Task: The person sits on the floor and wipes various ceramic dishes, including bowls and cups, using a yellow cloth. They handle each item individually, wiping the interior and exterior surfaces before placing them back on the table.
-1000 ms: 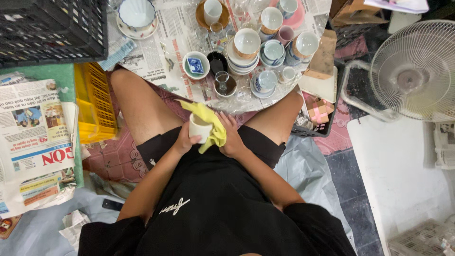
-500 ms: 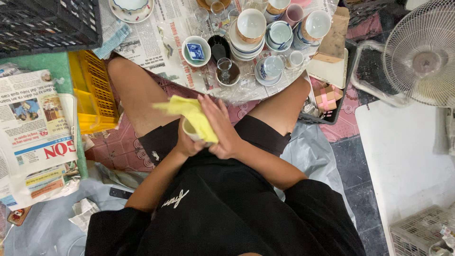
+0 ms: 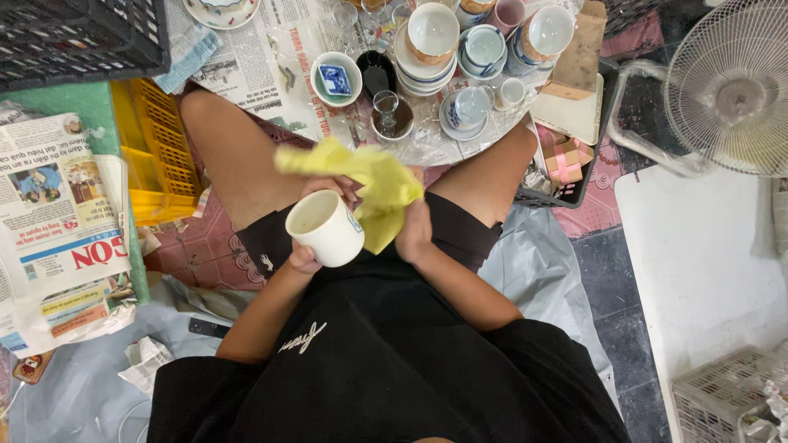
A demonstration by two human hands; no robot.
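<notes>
Newspaper-covered floor (image 3: 271, 49) crowded with cups and bowls (image 3: 432, 33). Left hand (image 3: 316, 221) closed around white cup (image 3: 326, 227); right hand (image 3: 413, 232) gripping yellow cloth (image 3: 369, 184), beside cup.

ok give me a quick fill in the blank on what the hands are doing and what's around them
1. The left hand holds a white ____ over the lap.
2. The cloth in the right hand is ____ in colour.
3. Stacked bowls and saucers stand on sheets of ____ spread on the floor.
4. At the right edge of the view a white electric ____ lies on the floor.

Missing words: cup; yellow; newspaper; fan
</notes>
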